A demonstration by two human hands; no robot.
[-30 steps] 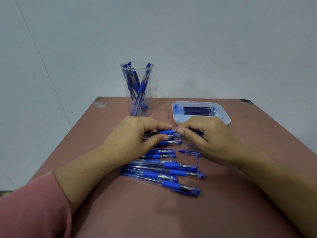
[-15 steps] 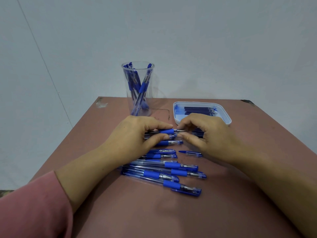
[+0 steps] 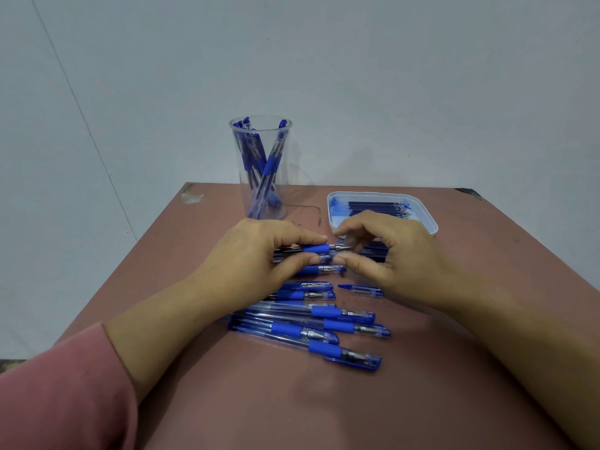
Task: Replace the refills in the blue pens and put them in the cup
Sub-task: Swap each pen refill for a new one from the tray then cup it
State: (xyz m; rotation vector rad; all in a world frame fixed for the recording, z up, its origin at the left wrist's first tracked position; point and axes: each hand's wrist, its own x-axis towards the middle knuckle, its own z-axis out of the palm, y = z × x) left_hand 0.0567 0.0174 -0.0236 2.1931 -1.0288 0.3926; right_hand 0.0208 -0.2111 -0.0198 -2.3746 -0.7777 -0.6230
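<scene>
Task partly done, by appearance: several blue pens (image 3: 269, 164) stand in the cup (image 3: 286, 190); a row of pens (image 3: 324, 323) waits on the tabletop (image 3: 324, 401); left hand (image 3: 259, 251) grips an uncapped pen (image 3: 319, 248); right hand (image 3: 389, 251) curls at its tip, grasp indeterminate; refills (image 3: 373, 207) fill the tray (image 3: 429, 224).

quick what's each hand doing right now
Left hand: closed, gripping a blue pen by its rubber grip.
Right hand: fingers curled at the pen's tip; whether they pinch it cannot be told.
</scene>
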